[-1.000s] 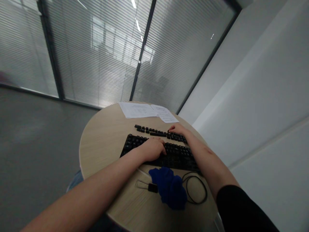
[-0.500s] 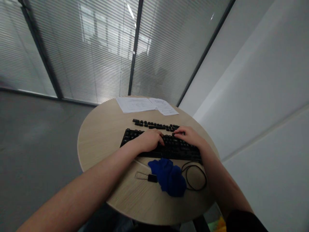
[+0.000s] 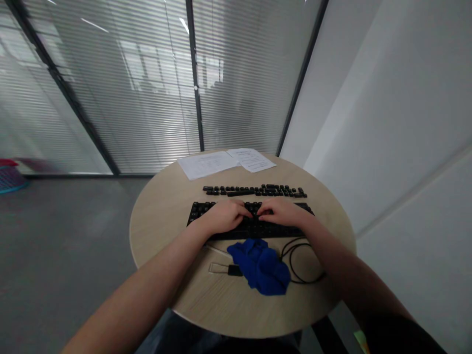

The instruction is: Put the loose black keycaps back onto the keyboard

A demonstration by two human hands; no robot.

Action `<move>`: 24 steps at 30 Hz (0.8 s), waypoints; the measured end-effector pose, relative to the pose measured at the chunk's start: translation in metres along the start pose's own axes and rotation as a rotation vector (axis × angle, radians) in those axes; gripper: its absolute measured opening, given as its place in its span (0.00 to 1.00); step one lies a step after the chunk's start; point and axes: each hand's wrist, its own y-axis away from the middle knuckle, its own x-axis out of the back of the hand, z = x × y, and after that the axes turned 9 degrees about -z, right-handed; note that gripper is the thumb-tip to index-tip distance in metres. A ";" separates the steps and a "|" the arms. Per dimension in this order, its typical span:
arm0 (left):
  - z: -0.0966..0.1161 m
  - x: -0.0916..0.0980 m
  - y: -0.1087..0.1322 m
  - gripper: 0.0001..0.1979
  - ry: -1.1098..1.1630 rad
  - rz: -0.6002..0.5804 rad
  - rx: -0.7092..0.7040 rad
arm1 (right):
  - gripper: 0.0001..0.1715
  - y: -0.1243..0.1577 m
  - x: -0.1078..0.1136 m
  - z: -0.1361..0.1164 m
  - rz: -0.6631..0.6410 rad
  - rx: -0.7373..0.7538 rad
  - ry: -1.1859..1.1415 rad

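Black, rectangular and plastic, the keyboard (image 3: 263, 229) lay under our left hand (image 3: 224, 216) and right hand (image 3: 282, 211), fingers (image 3: 242, 210) narrowed, any grip unclear.

Reaching forward and inward with a bare left forearm (image 3: 147, 282) and a bare right forearm (image 3: 348, 263), the second out of a black cloth sleeve (image 3: 400, 335). Holding the bare left hand (image 3: 225, 216), palm down, just beside the bare right hand (image 3: 282, 212), with fingers (image 3: 244, 211) of both bent inward; possibly pinching, too small to tell.
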 end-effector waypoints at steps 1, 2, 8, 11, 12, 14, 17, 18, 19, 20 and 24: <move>0.001 0.001 0.000 0.21 0.002 -0.013 -0.002 | 0.09 0.000 -0.001 0.000 0.005 0.003 -0.003; 0.002 0.001 0.000 0.21 0.004 -0.022 -0.007 | 0.08 -0.001 -0.001 0.000 0.009 0.006 -0.006; 0.003 0.001 0.000 0.22 0.002 -0.034 -0.032 | 0.07 -0.003 -0.002 -0.003 0.037 -0.006 0.006; 0.003 0.000 0.000 0.22 -0.023 -0.034 -0.027 | 0.08 -0.003 -0.001 -0.004 0.022 -0.018 -0.001; 0.003 0.000 0.000 0.22 -0.030 -0.036 -0.026 | 0.08 -0.003 0.000 -0.004 0.017 -0.014 -0.007; 0.004 0.000 0.000 0.22 -0.042 -0.040 -0.029 | 0.07 -0.003 0.001 -0.004 0.012 0.002 -0.013; 0.006 0.000 0.001 0.22 -0.059 -0.039 -0.034 | 0.07 -0.003 0.001 -0.003 0.008 0.018 -0.020; 0.006 0.000 0.001 0.22 -0.064 -0.037 -0.036 | 0.07 -0.003 0.001 -0.003 0.005 0.019 -0.021; 0.007 0.000 0.001 0.22 -0.070 -0.035 -0.038 | 0.07 -0.003 0.001 -0.002 0.002 0.017 -0.019; 0.007 0.000 0.001 0.22 -0.076 -0.034 -0.040 | 0.07 -0.003 0.001 -0.002 -0.001 0.012 -0.013; 0.009 -0.002 -0.001 0.23 -0.126 -0.056 -0.022 | 0.07 -0.004 -0.001 -0.001 0.013 -0.012 -0.006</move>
